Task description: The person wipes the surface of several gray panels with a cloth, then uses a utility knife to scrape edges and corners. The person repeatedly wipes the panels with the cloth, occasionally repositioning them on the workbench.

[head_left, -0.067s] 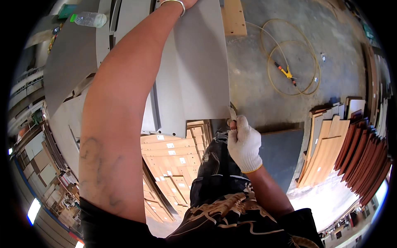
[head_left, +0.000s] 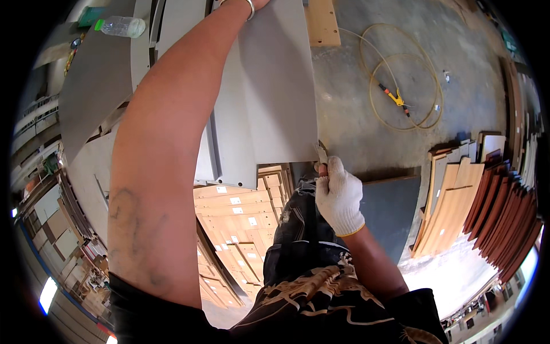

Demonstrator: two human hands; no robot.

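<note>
A grey flat panel (head_left: pixel 281 114) lies in front of me, its right edge and near corner close to my right hand (head_left: pixel 339 192). That hand wears a white knitted glove with a bare fingertip showing, and it is closed on a small flat-bladed tool (head_left: pixel 322 153). The blade stands at the panel's near right corner; I cannot tell whether it touches. My left arm reaches far across the panels, a bracelet (head_left: pixel 247 8) at its wrist. Only a sliver of my left hand (head_left: pixel 262 3) shows at the top edge, and its fingers are out of sight.
A coiled air hose (head_left: pixel 372 103) with a yellow blow gun (head_left: pixel 396 98) lies on the concrete floor. Stacks of wooden boards (head_left: pixel 452 209) and reddish-brown panels (head_left: pixel 501 221) stand at right. A plastic bottle (head_left: pixel 121 26) lies far left. Light wood pieces (head_left: pixel 235 215) are stacked below the panels.
The blade's tip has shifted slightly left, against the panel's corner area. Both arms otherwise keep nearly the same place.
</note>
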